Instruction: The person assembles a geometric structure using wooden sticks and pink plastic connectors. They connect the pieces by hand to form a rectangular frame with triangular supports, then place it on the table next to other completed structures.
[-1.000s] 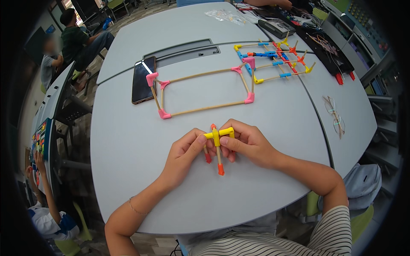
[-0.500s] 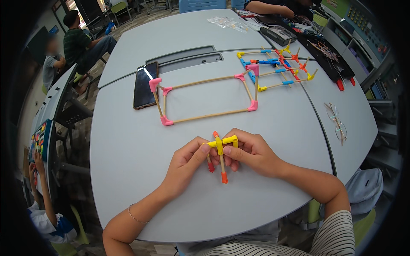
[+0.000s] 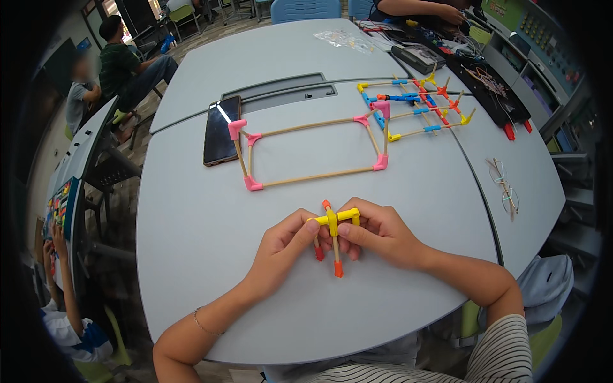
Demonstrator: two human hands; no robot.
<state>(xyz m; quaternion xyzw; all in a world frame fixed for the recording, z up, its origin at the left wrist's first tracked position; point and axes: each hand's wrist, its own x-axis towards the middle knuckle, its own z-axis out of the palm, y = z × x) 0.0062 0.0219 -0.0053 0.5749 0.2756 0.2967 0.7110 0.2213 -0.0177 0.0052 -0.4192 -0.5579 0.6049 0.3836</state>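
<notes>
Between my hands is a small stick-and-connector piece (image 3: 332,223). Its yellow cross-shaped connector carries a wooden stick with orange caps on both ends, and a second stick with a red cap (image 3: 319,253) hangs beside it. My left hand (image 3: 284,246) pinches the left arm of the yellow connector between thumb and fingers. On the other side, my right hand (image 3: 383,239) grips the right arm near its yellow elbow (image 3: 355,217). Some fingers of both hands are hidden behind the piece. Beyond them lies a rectangular wooden-stick frame (image 3: 317,177) with pink corner connectors.
A phone (image 3: 220,140) lies left of the pink-cornered frame. Behind it on the right stands a multicoloured stick structure (image 3: 421,110). Glasses (image 3: 504,185) rest at the right, and a black mat (image 3: 491,86) with wires lies farther back. Another person's hand (image 3: 452,14) is at the far right.
The whole view has shifted slightly. My hands keep their grip on the piece with little visible movement. The person at the far right has moved a hand over the wires.
</notes>
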